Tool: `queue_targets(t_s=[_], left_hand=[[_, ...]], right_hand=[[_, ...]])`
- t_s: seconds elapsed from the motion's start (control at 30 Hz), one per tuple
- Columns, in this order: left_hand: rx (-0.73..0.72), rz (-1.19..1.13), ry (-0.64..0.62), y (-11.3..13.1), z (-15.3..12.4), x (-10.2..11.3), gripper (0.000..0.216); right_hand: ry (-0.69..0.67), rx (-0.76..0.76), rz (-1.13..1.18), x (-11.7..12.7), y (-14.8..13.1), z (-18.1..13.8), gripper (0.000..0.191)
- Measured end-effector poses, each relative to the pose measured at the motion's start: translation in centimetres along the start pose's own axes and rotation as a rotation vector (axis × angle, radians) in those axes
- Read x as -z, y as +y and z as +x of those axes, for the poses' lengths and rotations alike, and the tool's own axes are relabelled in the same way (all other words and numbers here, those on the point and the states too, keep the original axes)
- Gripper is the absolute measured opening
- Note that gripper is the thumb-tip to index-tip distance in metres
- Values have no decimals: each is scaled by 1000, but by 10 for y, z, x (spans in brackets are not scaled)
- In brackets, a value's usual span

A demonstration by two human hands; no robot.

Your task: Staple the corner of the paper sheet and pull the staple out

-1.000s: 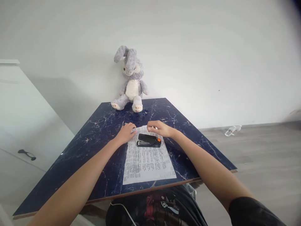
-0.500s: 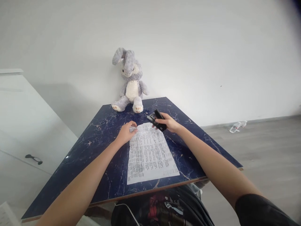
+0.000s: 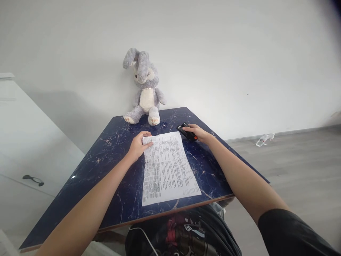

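A printed sheet of paper (image 3: 167,167) lies lengthwise on the dark blue marble-patterned table (image 3: 112,170). My left hand (image 3: 139,145) rests at the sheet's far left corner, fingers curled over its edge and pinching it. My right hand (image 3: 198,133) is just right of the sheet's far right corner, wrapped round a black stapler (image 3: 187,132) with an orange tab that sits on or just above the tabletop.
A grey and white plush rabbit (image 3: 144,89) sits at the table's far edge against the white wall. A white cabinet (image 3: 23,142) with a dark handle stands at the left. A plastic bottle (image 3: 262,139) lies on the grey floor to the right.
The stapler lay on the paper one second ago. My right hand picked it up and carried it off to the right of the sheet. My left hand stayed at the paper's corner.
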State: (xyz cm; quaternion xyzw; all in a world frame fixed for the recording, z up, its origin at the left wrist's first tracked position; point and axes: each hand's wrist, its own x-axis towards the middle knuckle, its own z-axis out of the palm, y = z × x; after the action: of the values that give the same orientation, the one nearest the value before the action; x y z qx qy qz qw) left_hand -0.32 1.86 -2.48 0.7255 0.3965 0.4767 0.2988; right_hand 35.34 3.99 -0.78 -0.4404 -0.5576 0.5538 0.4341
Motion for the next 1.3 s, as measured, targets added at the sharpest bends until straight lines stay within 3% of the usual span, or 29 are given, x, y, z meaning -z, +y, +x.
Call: queue_targets(t_s=[0.2, 0.37, 0.67, 1.3], left_hand=[[171, -256, -9, 0, -1, -4, 61], [120, -146, -32, -3, -2, -4, 40], [170, -197, -28, -5, -1, -6, 44], [159, -229, -28, -2, -1, -7, 33]], right_hand=[[33, -58, -203, 5, -3, -1, 25], [-55, 6, -497, 5, -7, 1, 23], [22, 100, -915, 4, -10, 4, 21], [-17, 160, -1016, 0, -5, 9, 23]])
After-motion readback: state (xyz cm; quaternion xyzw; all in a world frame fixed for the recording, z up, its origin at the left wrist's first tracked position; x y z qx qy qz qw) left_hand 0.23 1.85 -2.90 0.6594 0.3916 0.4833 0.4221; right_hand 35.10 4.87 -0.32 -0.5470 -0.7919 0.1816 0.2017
